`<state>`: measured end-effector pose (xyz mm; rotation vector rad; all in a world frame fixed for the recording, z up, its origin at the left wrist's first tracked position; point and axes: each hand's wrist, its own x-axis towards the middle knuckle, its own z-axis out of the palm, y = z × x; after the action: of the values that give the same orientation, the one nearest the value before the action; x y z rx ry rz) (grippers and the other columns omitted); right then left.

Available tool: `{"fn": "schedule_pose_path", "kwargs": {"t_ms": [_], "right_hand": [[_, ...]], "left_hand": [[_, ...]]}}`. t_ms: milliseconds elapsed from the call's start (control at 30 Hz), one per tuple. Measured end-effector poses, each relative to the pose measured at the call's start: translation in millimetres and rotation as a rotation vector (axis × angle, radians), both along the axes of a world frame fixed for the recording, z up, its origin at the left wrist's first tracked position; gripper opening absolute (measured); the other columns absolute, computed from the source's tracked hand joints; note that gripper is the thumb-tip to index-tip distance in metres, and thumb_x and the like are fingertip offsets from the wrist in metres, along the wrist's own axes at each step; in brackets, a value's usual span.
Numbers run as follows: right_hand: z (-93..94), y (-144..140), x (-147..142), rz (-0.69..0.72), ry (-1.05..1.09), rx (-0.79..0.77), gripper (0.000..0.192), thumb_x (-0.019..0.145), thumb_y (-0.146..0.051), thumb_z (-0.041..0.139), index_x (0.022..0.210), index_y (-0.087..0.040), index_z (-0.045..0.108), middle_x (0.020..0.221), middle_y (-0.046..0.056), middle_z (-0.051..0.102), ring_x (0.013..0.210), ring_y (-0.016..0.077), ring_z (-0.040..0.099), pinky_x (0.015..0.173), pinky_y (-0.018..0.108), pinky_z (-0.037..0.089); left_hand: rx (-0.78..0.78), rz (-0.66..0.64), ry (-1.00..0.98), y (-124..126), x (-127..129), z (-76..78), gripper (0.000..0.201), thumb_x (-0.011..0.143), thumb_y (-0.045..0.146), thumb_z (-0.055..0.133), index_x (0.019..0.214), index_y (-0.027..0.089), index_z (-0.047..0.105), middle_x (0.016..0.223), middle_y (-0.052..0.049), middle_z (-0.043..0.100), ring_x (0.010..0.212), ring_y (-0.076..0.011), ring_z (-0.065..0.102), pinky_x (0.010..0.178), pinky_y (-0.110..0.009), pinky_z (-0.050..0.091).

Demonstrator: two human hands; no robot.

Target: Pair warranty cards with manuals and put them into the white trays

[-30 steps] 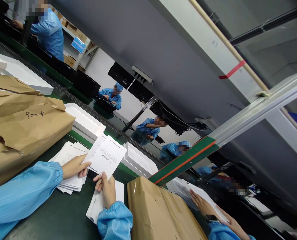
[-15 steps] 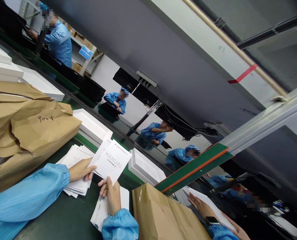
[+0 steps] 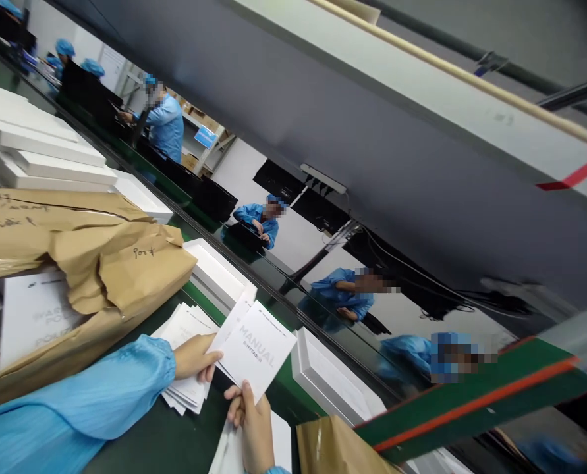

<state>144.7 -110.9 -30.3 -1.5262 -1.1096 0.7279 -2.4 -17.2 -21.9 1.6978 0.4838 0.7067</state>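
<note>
Manual (image 3: pixel 259 352) lies between the two hands, its printed face up and its long axis slanting from the far right end down to the near left end, so both hands meet it at the near end. Left hand (image 3: pixel 194 359) comes in from the manual's left, its fingers closed on the near left corner, with a second white booklet (image 3: pixel 230 328) showing behind along that same side. Right hand (image 3: pixel 256 424) reaches up from below the manual; its thumb lies against the near edge while the other fingers curl just short of it, and whether they pinch the paper I cannot tell. Neither hand is clearly nearer.

Left of the manual, partly behind the left hand, a booklet stack (image 3: pixel 187 326) rests on the green desk (image 3: pixel 139 431); farther left stands a torn brown package (image 3: pixel 147 280). Below the manual, under the right hand, lies another pile (image 3: pixel 282 438). Right of the manual is a white box (image 3: pixel 337 378).
</note>
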Motion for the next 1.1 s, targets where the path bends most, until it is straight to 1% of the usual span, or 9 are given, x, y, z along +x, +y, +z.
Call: {"fn": "schedule_pose_path", "kwargs": {"t_ms": [133, 233, 400, 500, 600, 733, 833, 967, 1100], "right_hand": [[2.4, 1.7, 0.6, 0.019, -0.003, -0.030, 0.049, 0.068, -0.057, 0.040, 0.055, -0.012, 0.057, 0.036, 0.004, 0.048, 0.031, 0.0074, 0.036, 0.033, 0.020, 0.021], [3.8, 2.0, 1.2, 0.019, -0.001, -0.049, 0.049, 0.065, -0.058, 0.043, 0.053, -0.013, 0.058, 0.036, 0.006, 0.048, 0.030, 0.0086, 0.035, 0.033, 0.022, 0.022], [-1.3, 4.1, 7.2, 0.015, 0.030, -0.049, 0.048, 0.061, -0.060, 0.046, 0.054, -0.014, 0.058, 0.037, 0.007, 0.049, 0.029, 0.0112, 0.038, 0.032, 0.025, 0.023], [-4.6, 5.7, 10.4, 0.029, 0.046, -0.058, 0.048, 0.060, -0.060, 0.047, 0.056, -0.013, 0.057, 0.037, 0.006, 0.049, 0.029, 0.0110, 0.039, 0.031, 0.023, 0.024], [-5.1, 6.6, 11.9, 0.038, 0.058, -0.062, 0.050, 0.060, -0.060, 0.048, 0.057, -0.011, 0.056, 0.037, 0.004, 0.048, 0.029, 0.0086, 0.038, 0.030, 0.020, 0.024], [-3.6, 7.1, 10.5, 0.046, 0.084, -0.076, 0.051, 0.057, -0.060, 0.051, 0.057, -0.010, 0.056, 0.040, 0.004, 0.051, 0.029, 0.0069, 0.038, 0.030, 0.018, 0.026], [-4.9, 7.5, 6.7, 0.004, 0.084, -0.032, 0.050, 0.057, -0.059, 0.051, 0.054, -0.009, 0.055, 0.041, 0.004, 0.053, 0.028, 0.0059, 0.037, 0.029, 0.016, 0.024], [-9.1, 9.2, 2.7, -0.077, 0.096, 0.041, 0.048, 0.055, -0.059, 0.053, 0.053, -0.010, 0.053, 0.044, 0.005, 0.055, 0.026, 0.0055, 0.036, 0.026, 0.016, 0.021], [-8.0, 9.8, 3.8, -0.060, 0.103, 0.032, 0.047, 0.054, -0.059, 0.054, 0.054, -0.011, 0.053, 0.048, 0.005, 0.056, 0.027, 0.0056, 0.037, 0.026, 0.016, 0.022]], "left_hand": [[0.001, -0.010, -0.022, 2.2, 0.3, -2.3, 0.021, 0.075, 0.027, 0.032, 0.089, 0.015, 0.042, 0.044, 0.004, 0.050, 0.034, -0.0074, 0.044, 0.033, -0.015, 0.032], [0.000, -0.020, -0.033, 3.4, 0.8, -4.0, 0.023, 0.075, 0.027, 0.032, 0.092, 0.015, 0.042, 0.044, 0.004, 0.050, 0.034, -0.0074, 0.044, 0.033, -0.015, 0.032], [-0.008, -0.028, -0.031, 4.1, 0.9, -3.7, 0.021, 0.075, 0.025, 0.031, 0.090, 0.015, 0.042, 0.045, 0.004, 0.049, 0.033, -0.0072, 0.043, 0.034, -0.015, 0.032], [0.008, -0.029, -0.022, 3.6, -0.2, -3.1, 0.019, 0.075, 0.023, 0.031, 0.089, 0.016, 0.042, 0.045, 0.005, 0.049, 0.033, -0.0068, 0.043, 0.034, -0.015, 0.033], [0.017, -0.023, -0.016, 2.2, -2.1, -1.1, 0.019, 0.075, 0.023, 0.031, 0.088, 0.016, 0.042, 0.045, 0.005, 0.049, 0.033, -0.0066, 0.043, 0.035, -0.015, 0.033], [0.017, -0.021, 0.015, -0.5, -5.9, 6.4, 0.017, 0.074, 0.022, 0.031, 0.087, 0.016, 0.040, 0.045, 0.006, 0.048, 0.034, -0.0062, 0.043, 0.036, -0.015, 0.033], [0.007, -0.009, 0.043, -1.6, -7.8, 11.5, 0.015, 0.074, 0.021, 0.031, 0.085, 0.016, 0.040, 0.044, 0.007, 0.047, 0.033, -0.0059, 0.042, 0.037, -0.015, 0.034], [-0.003, -0.006, 0.068, -0.3, -6.1, 11.1, 0.017, 0.072, 0.017, 0.031, 0.086, 0.016, 0.040, 0.044, 0.007, 0.048, 0.032, -0.0058, 0.042, 0.036, -0.015, 0.034], [0.006, -0.003, 0.057, -0.1, -4.7, 9.0, 0.016, 0.073, 0.019, 0.030, 0.085, 0.016, 0.040, 0.043, 0.007, 0.047, 0.031, -0.0058, 0.042, 0.035, -0.015, 0.033]]}}
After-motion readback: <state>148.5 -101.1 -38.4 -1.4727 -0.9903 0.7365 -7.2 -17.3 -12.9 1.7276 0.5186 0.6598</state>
